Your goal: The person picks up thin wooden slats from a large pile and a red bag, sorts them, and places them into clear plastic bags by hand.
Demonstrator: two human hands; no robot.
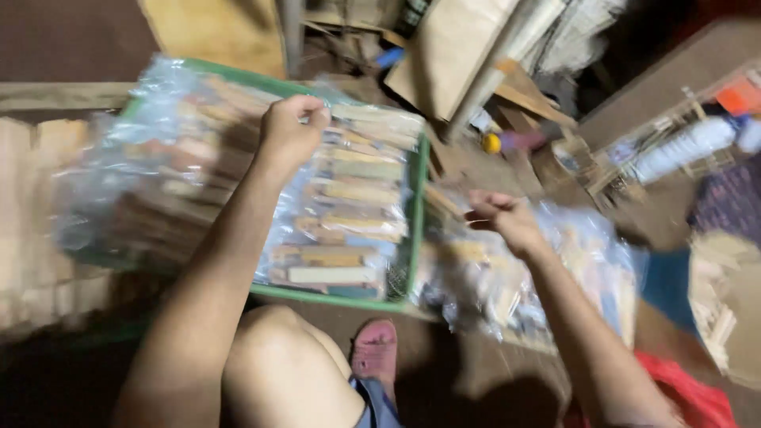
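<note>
Sorting, seemingly: left hand (289, 127) fisted over green tray (415, 198) of bagged wooden sticks (349, 194), right hand (499, 215) in closed grip above clear plastic bags (587, 254) on floor; next move needs steady pull.

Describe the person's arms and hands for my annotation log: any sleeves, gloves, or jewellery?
Both arms are bare along all that shows, with no sleeves. The left hand and right hand wear no gloves. No watch, bracelet or ring is visible, though motion blur could hide small items on the fingers.
</note>
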